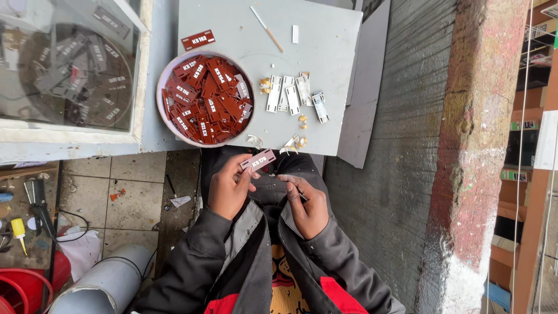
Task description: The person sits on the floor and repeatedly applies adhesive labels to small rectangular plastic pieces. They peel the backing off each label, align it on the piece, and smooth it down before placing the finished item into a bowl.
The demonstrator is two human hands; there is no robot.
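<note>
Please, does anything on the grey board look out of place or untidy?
Yes. One dark red tag lies alone on the grey board, outside the round bowl that holds the other tags. Small yellowish scraps and curled bits are scattered around the white strips, some close to the board's near edge.

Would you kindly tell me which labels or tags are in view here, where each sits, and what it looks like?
Tag: in the left hand, small dark-red rectangle, pale lettering.
Loose tag: on the grey board above the bowl, same kind.
Tag heap: fills the round pale bowl.
White strips: right of the bowl, narrow rectangles.
</note>
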